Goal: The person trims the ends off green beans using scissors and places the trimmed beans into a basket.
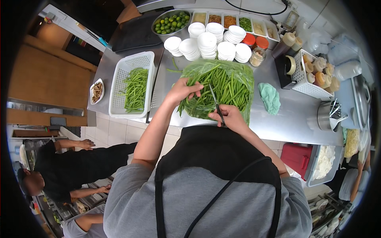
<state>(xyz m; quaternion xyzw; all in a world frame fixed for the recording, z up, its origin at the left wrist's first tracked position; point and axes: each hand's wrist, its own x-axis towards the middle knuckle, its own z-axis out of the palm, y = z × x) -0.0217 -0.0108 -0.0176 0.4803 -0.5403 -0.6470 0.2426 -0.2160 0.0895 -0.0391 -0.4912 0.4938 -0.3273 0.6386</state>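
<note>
In the head view, a plastic bag (193,67) full of long green beans (227,81) lies before me on the steel counter. At the bag's left side, my left hand (185,91) pinches several green beans, some hanging down below the fingers. My right hand (231,116) grips the black handle of a small, narrow-bladed knife (215,96) near the bag's front edge. Its blade points away from me over the beans. Farther left stands a white perforated basket (115,86) with green beans (136,89) inside.
Behind the bag are stacked white dishes (207,41), red-lidded jars (261,43) and a bowl of limes (156,20). A green cloth (269,98), a bottle basket (309,89) and a utensil pot (326,116) stand right. At left are a small dish (101,98) and a co-worker (86,160).
</note>
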